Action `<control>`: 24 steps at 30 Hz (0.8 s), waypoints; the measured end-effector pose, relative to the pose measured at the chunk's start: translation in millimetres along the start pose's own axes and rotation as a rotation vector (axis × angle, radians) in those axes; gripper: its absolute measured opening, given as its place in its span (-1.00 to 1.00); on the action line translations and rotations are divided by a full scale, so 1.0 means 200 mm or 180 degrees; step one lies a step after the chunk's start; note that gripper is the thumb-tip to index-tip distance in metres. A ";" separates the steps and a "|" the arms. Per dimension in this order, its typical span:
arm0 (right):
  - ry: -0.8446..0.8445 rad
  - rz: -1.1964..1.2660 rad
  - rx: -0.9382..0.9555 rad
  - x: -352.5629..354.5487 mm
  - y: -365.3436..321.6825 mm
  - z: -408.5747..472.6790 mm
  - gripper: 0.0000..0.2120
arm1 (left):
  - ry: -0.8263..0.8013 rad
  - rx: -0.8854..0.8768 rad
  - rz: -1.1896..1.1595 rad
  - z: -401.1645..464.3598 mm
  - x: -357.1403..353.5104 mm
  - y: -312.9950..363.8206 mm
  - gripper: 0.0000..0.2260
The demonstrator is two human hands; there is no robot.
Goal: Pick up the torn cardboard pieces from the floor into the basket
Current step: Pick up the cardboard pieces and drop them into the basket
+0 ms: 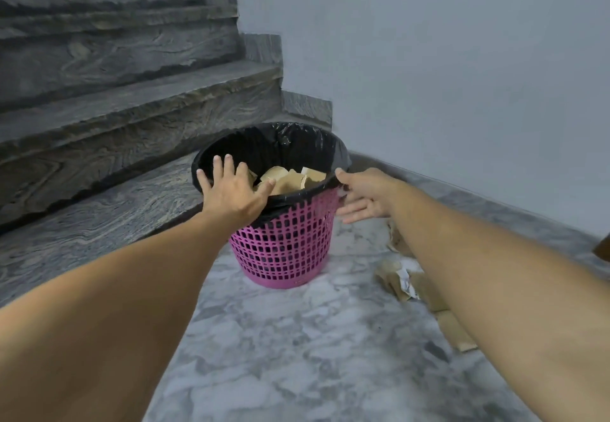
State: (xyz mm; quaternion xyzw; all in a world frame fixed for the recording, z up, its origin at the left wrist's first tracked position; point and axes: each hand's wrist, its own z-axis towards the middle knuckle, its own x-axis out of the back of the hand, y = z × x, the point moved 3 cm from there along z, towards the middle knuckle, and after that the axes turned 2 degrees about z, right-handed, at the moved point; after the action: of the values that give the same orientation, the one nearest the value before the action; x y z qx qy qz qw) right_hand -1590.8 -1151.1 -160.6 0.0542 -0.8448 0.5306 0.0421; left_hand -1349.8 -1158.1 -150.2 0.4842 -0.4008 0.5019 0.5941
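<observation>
A pink lattice basket (284, 250) lined with a black bag stands on the marble floor, with several torn cardboard pieces (290, 177) inside. My left hand (231, 187) rests flat with spread fingers on the near left rim. My right hand (361, 195) is at the right side of the rim, fingers straight against the basket's outer wall and thumb at the bag's edge. More torn cardboard pieces (399, 281) lie on the floor to the right, partly hidden by my right forearm.
Grey stone stairs (115, 91) rise at the left and behind the basket. A pale wall (462, 75) runs along the right. A brown object (602, 246) shows at the right edge. Marble floor (297, 355) lies in front of the basket.
</observation>
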 end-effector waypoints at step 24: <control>0.0845 -0.2735 -0.1256 1.32 1.24 0.09 -0.57 | -0.2335 -0.1083 0.0321 -0.10 -1.31 1.36 -0.20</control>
State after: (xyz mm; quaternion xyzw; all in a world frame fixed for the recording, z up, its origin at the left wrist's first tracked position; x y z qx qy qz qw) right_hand -1885.6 -1073.7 -356.0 0.3207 -0.8178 0.2974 0.3740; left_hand -1662.8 -1185.9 -359.1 0.5056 -0.6868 0.2508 0.4580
